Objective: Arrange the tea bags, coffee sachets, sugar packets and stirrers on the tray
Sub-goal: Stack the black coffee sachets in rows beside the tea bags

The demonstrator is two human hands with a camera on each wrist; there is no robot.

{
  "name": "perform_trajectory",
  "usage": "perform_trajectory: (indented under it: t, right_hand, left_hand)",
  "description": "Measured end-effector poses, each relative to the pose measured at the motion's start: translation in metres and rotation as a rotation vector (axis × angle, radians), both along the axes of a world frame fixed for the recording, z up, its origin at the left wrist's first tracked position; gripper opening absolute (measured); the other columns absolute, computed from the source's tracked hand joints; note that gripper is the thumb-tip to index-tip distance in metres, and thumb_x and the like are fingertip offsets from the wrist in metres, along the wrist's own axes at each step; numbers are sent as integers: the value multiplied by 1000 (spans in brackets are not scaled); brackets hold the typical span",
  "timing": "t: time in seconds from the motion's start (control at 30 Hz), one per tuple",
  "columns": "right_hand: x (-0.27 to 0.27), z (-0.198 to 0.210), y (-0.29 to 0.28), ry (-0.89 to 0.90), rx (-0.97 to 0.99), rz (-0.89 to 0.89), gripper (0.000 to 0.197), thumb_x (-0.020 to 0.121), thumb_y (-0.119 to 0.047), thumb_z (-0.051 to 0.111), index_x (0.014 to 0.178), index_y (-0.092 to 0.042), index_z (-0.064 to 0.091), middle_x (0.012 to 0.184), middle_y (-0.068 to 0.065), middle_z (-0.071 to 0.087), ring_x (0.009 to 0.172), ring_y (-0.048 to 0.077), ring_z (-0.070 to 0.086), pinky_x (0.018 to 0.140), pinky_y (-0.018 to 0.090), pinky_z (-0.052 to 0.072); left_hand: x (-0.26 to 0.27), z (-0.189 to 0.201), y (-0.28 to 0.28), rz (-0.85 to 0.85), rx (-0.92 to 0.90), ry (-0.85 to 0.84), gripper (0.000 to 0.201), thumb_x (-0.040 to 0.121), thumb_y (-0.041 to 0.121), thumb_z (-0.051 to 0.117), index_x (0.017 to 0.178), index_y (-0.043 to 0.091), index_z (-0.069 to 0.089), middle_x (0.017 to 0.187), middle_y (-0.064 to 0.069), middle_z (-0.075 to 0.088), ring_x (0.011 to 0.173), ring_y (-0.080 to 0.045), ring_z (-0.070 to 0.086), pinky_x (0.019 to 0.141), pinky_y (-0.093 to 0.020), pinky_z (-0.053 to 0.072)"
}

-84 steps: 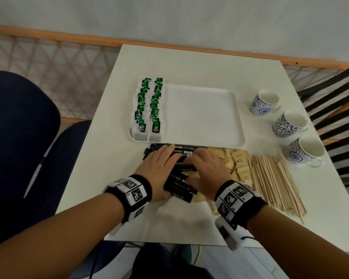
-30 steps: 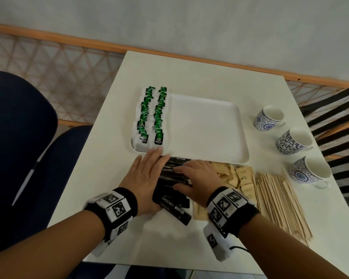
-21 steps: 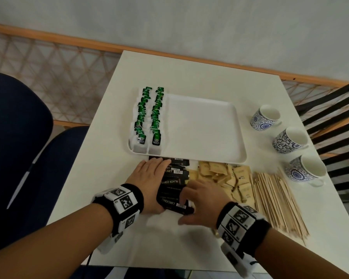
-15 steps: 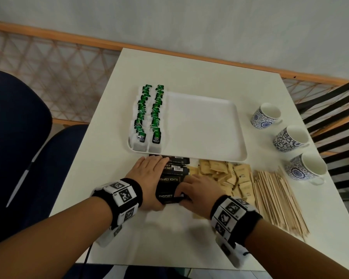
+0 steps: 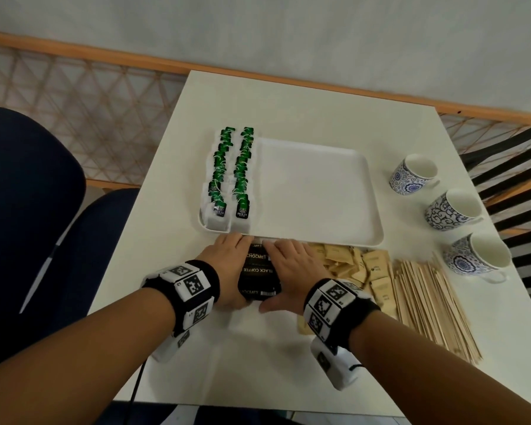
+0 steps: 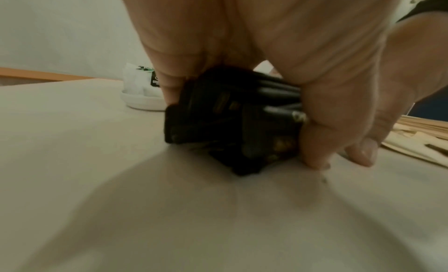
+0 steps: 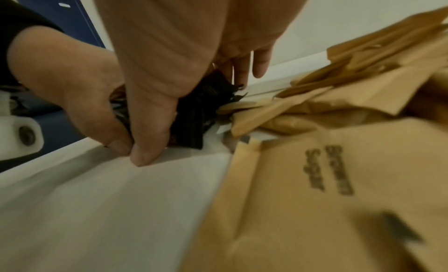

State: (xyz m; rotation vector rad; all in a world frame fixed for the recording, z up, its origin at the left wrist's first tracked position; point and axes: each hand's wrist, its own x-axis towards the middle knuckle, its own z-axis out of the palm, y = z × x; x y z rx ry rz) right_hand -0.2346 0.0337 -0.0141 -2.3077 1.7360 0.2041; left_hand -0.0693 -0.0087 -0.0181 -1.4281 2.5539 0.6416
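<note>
dark blue chair (image 5: 28, 210) stands at the far left, beside the white table (image 5: 288, 99). green-labelled tea bags (image 5: 232, 173) lie in two rows along the left edge of the white tray (image 5: 319, 194); the remainder of the tray is bare. just in front of the tray's near rim, your left hand (image 5: 227, 268) presses against the left side of a stack of black coffee sachets (image 5: 258, 277), fingers extended and thumb low at the table. your right hand (image 5: 292, 271) presses the stack's right side in the same manner; the two thumbs meet at its near end. neither hand is clenched; the stack is squeezed between both, resting on the table. to the right lie brown sugar packets (image 5: 365, 271), loosely heaped, then wooden stirrers (image 5: 426, 302) in a fanned pile. three blue-patterned cups (image 5: 451, 210) stand at the far right.
</note>
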Motion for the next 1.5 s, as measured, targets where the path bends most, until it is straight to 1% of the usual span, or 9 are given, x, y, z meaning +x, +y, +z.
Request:
perform_trajectory:
  t: [0.13, 0.33, 0.6, 0.87, 1.03, 1.2, 1.33, 1.43, 1.5]
  right_hand:
    - [3, -1, -7, -32, 4, 11, 94, 63, -62, 72, 139, -21, 36, 142, 2, 31, 129, 24, 30, 110, 37, 23]
    - [14, 3, -18, -48, 5, 10, 70, 76, -36, 67, 137, -21, 36, 126, 1, 50, 115, 23, 48, 100, 34, 35]
    - [22, 6, -29, -18, 27, -63, 49, 84, -23, 59, 129, -20, 40, 115, 3, 58, 103, 24, 56, 74, 31, 40]
    - [31, 21, -40, 50, 76, -72, 28, 86, -24, 52, 113, -19, 48, 98, 0, 64, 83, 23, 61, 64, 29, 41]
    - [25, 47, -54, 29, 120, -153, 22, 85, -25, 53, 106, -23, 52, 84, -5, 57, 73, 19, 51, 64, 28, 41]
    - [-14, 63, -70, -193, 170, -373, 8, 78, -24, 58, 84, -26, 54, 78, -5, 61, 74, 19, 58, 63, 27, 44]
    - [-44, 70, -90, -506, 181, -560, 14, 76, -17, 66, 89, -18, 60, 78, 1, 62, 73, 21, 59, 67, 28, 46]
    - [-49, 76, -105, -779, 237, -617, 9, 76, -9, 64, 84, -12, 61, 69, 7, 61, 62, 22, 56, 64, 35, 50]
    - [-44, 78, -113, -963, 330, -574, 12, 71, -7, 65, 83, -6, 62, 67, 10, 60, 59, 23, 54, 61, 36, 50]
  left_hand:
    - [2, -2, -2, 5, -37, -15, 90, 58, 55, 74, 132, 27, 33, 125, 6, 32, 116, -17, 39, 98, -33, 42]
    - [-4, 1, -11, -16, -24, -71, 59, 72, 50, 66, 120, 25, 44, 119, 3, 51, 107, -21, 52, 89, -37, 48]
    - [-7, 5, -23, -52, -45, -107, 35, 79, 45, 64, 107, 28, 51, 101, 6, 64, 88, -19, 62, 73, -29, 47]
    - [4, 20, -32, -62, 23, -39, 49, 77, 46, 62, 114, 30, 34, 88, 6, 61, 73, -18, 59, 68, -33, 53]
    - [8, 49, -54, -51, 167, 50, 95, 65, 42, 76, 139, 36, 16, 106, 7, 61, 85, -18, 62, 79, -34, 55]
    - [20, 76, -86, 182, 238, 425, 118, 50, 52, 87, 144, 36, 18, 125, 8, 43, 108, -13, 52, 97, -34, 47]
    - [18, 76, -103, 440, 388, 627, 123, 38, 63, 85, 141, 31, 25, 125, 5, 47, 109, -15, 54, 94, -37, 50]
    - [-7, 73, -107, 401, 542, 646, 99, 35, 65, 77, 122, 29, 47, 120, 7, 56, 107, -10, 58, 96, -34, 49]
    - [-31, 76, -107, 354, 613, 807, 72, 41, 57, 77, 107, 31, 63, 110, 3, 68, 100, -11, 65, 92, -31, 51]
